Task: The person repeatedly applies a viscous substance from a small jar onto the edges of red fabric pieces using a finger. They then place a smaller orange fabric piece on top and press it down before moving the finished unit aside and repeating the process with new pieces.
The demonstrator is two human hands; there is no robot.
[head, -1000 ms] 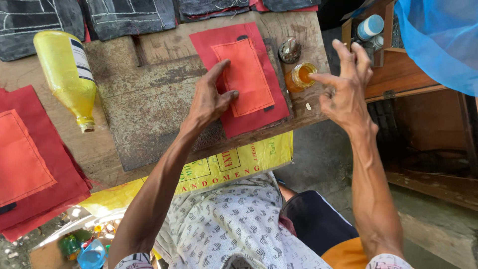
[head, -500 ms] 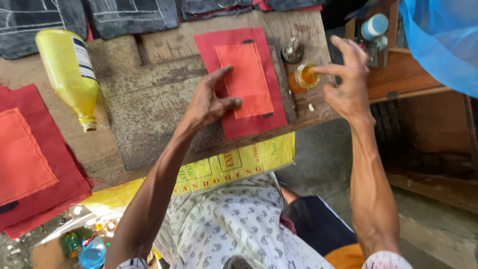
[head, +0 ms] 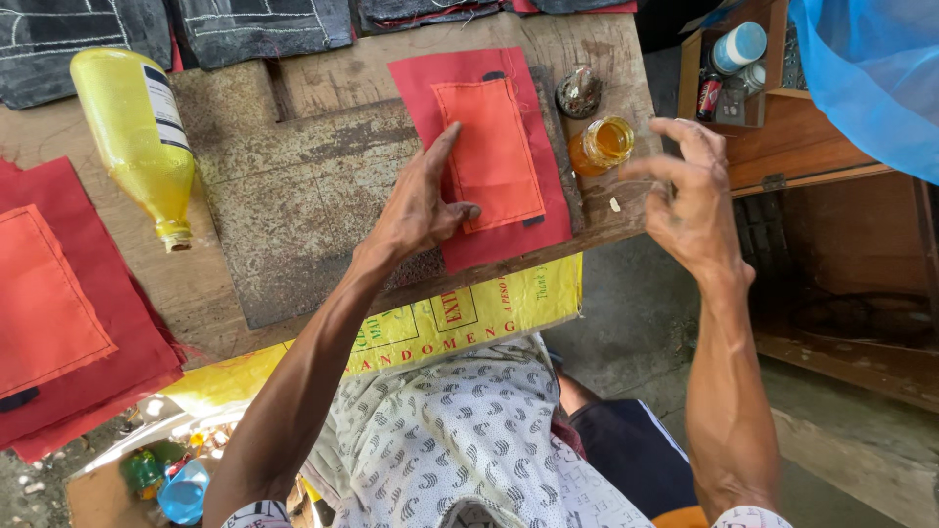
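My left hand [head: 419, 205] lies flat on the left edge of a red fabric piece [head: 430, 88] with an orange patch [head: 494, 147] stitched on it, pressing it onto a rusty metal plate [head: 293, 196] on the wooden table [head: 587, 59]. My right hand [head: 690, 196] hovers just right of the table's edge, fingers apart and curled, holding nothing visible, close to a small open jar of amber liquid [head: 602, 145]. A dark round lid [head: 578, 93] sits beside the jar.
A yellow plastic bottle [head: 137, 127] lies on its side at the left. More red and orange fabric pieces [head: 59, 303] are stacked at the far left. Dark denim pieces [head: 245, 24] line the far edge. A wooden box [head: 773, 127] with small cans stands at right, under blue plastic [head: 871, 68].
My right hand has drawn back slightly from the table's far right corner toward me, near the jar. My left hand stays on the fabric.
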